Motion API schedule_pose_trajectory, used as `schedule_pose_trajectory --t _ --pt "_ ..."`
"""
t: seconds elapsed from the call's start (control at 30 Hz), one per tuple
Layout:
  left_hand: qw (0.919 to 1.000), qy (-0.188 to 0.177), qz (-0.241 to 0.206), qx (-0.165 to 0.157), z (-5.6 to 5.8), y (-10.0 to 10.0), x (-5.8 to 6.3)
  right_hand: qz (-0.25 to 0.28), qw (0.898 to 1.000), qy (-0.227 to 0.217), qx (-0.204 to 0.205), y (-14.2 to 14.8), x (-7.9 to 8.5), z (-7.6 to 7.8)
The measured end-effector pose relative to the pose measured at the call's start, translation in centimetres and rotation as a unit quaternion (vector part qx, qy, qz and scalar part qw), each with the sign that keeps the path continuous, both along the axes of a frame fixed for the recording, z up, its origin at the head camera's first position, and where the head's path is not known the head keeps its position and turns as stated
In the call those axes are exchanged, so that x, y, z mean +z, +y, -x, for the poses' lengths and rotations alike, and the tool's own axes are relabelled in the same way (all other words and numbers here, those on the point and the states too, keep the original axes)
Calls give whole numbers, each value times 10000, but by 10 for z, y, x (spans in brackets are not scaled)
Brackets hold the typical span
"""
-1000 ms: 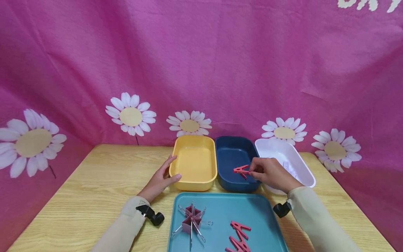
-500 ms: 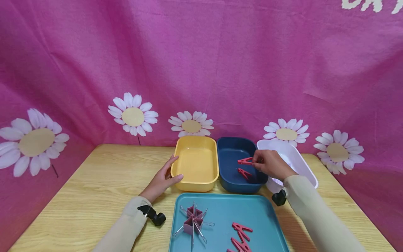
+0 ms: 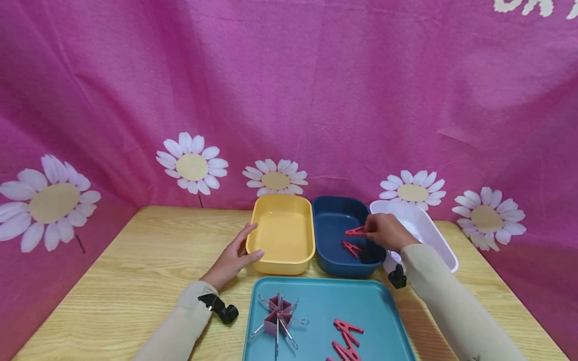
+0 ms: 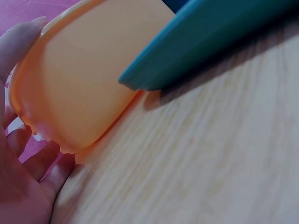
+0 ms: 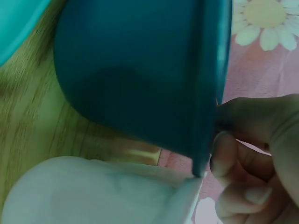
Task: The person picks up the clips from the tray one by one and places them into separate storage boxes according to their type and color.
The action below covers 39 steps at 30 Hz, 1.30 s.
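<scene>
My right hand (image 3: 384, 231) pinches a red clothespin (image 3: 355, 231) over the right side of the dark blue bin (image 3: 336, 265). Inside that bin lies another red clothespin (image 3: 351, 248). In the right wrist view the right fingers (image 5: 224, 154) are at the blue bin's rim, and the wall hides the clothespin. My left hand (image 3: 231, 259) rests against the near left corner of the yellow bin (image 3: 281, 268), fingers spread and thumb at the rim. On the teal tray (image 3: 316, 291) in front are several red clothespins (image 3: 346, 341) and a cluster of maroon binder clips (image 3: 277, 316).
A white bin (image 3: 440, 240) stands right of the blue one, its contents mostly hidden by the right arm. All three bins stand side by side behind the tray on the wooden table (image 3: 135, 271). A pink flowered cloth (image 3: 289, 100) hangs behind.
At first the right hand held two overlapping red clothespins; one has dropped into the blue bin. That hand has edged away from me with the other. The left hand stays put.
</scene>
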<state>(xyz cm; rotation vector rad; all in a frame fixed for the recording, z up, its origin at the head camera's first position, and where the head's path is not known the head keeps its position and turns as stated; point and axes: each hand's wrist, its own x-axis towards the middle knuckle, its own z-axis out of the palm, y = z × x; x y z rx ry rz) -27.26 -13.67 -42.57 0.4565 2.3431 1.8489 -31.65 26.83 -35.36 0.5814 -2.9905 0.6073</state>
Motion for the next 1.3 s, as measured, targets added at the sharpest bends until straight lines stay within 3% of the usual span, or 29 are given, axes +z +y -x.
schedule_pose_trajectory --t 0.1,0.2,0.7,1.3 --pt "10000 37 -19 58 9 -1 -14 -114 9999 -9 -16 -2 -4 3" --pt "9999 94 -1 100 10 -1 -17 -263 9996 101 7 -5 -5 6" --pt "9999 123 23 103 8 -2 -16 -958 9947 80 -373 -18 -5 10" --pt "9999 86 2 105 9 -1 -17 -1203 9917 92 -442 -24 -8 13"
